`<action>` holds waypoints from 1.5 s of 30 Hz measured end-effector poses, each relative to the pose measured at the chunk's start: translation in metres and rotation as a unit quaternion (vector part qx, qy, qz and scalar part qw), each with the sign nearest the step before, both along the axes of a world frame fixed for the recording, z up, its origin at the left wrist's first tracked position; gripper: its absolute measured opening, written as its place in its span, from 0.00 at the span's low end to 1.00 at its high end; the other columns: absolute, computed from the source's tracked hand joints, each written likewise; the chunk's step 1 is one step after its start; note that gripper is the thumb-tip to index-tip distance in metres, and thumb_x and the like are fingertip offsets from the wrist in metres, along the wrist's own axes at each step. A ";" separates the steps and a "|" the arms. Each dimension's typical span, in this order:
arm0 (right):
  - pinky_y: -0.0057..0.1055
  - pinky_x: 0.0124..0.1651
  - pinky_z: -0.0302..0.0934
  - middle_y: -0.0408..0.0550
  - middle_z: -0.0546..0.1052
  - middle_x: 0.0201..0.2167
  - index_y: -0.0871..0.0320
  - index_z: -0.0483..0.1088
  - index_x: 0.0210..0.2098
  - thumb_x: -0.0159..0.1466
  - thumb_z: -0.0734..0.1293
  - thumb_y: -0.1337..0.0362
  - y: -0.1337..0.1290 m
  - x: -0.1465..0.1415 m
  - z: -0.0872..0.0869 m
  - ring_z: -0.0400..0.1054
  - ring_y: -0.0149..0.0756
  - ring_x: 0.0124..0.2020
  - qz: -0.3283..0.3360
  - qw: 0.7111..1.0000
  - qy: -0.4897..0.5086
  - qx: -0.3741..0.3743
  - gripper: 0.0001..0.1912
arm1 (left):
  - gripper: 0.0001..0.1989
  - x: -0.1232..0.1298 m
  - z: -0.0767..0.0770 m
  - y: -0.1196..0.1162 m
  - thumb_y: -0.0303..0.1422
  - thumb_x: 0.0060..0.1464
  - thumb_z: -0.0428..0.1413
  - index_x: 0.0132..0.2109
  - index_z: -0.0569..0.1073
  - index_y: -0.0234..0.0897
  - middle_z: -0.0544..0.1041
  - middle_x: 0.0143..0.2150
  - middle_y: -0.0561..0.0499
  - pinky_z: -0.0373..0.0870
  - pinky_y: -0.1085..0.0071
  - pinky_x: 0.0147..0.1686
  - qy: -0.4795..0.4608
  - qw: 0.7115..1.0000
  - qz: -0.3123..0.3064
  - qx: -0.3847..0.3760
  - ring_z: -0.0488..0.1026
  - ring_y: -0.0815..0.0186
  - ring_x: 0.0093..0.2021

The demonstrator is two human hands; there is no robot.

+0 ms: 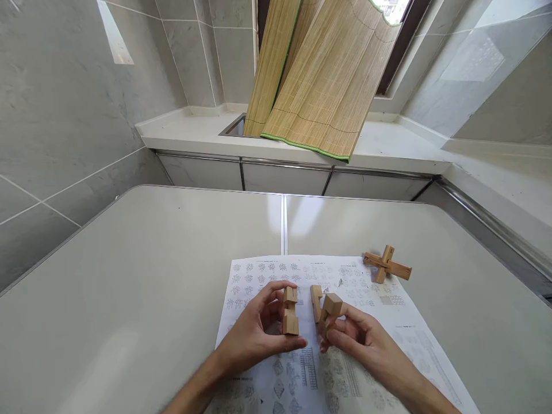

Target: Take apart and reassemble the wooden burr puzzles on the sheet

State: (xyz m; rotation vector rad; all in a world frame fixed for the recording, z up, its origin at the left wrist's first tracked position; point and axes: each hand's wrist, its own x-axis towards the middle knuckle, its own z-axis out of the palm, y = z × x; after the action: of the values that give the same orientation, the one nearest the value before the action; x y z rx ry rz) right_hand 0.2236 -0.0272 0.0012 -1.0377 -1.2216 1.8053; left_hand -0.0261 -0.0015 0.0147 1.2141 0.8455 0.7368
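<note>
My left hand (263, 322) holds a notched wooden block (290, 311) upright between its thumb and fingers, over a printed sheet (245, 287). In my right hand (356, 333) a second notched wooden piece (332, 305) is pinched, its square end pointing up. Between the two, another wooden piece (316, 299) lies on the paper, close to the right-hand piece; its lower end is partly hidden. Farther right, at the sheet's upper right edge, rests a cross of joined wooden pieces (387, 264).
The sheet lies on a pale table (150, 276) with a seam down its middle. Beyond the table's far edge is a white counter (194, 129) with part of a sink (235, 126). A bamboo blind (328, 75) hangs over it. Grey tiled walls stand on both sides.
</note>
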 end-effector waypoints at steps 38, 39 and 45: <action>0.36 0.49 0.80 0.49 0.82 0.46 0.48 0.76 0.55 0.72 0.68 0.71 -0.013 -0.012 -0.006 0.80 0.42 0.48 -0.102 0.904 -0.167 0.381 0.15 | 0.34 0.020 0.001 -0.016 0.34 0.48 0.74 0.59 0.67 0.43 0.70 0.33 0.60 0.63 0.72 0.34 0.069 0.996 0.006 0.062 0.65 0.69 0.32; 0.36 0.47 0.80 0.49 0.82 0.45 0.48 0.76 0.55 0.72 0.69 0.70 -0.013 -0.012 -0.007 0.80 0.41 0.46 -0.101 0.908 -0.168 0.371 0.15 | 0.34 0.020 0.001 -0.016 0.34 0.48 0.74 0.59 0.67 0.43 0.71 0.34 0.59 0.63 0.72 0.35 0.069 0.995 0.006 0.067 0.66 0.69 0.32; 0.35 0.45 0.80 0.49 0.82 0.44 0.49 0.77 0.53 0.72 0.70 0.68 -0.012 -0.010 -0.008 0.81 0.41 0.45 -0.092 0.904 -0.167 0.383 0.12 | 0.36 0.017 -0.003 -0.018 0.36 0.46 0.75 0.59 0.67 0.43 0.72 0.35 0.58 0.63 0.72 0.35 0.069 0.994 0.002 0.084 0.67 0.68 0.33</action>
State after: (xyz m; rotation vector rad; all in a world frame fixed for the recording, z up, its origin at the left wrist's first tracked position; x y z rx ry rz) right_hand 0.2134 -0.0396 -0.0067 -0.9525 -1.7669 0.8623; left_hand -0.0086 -0.0193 0.0117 1.4279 0.9139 0.7446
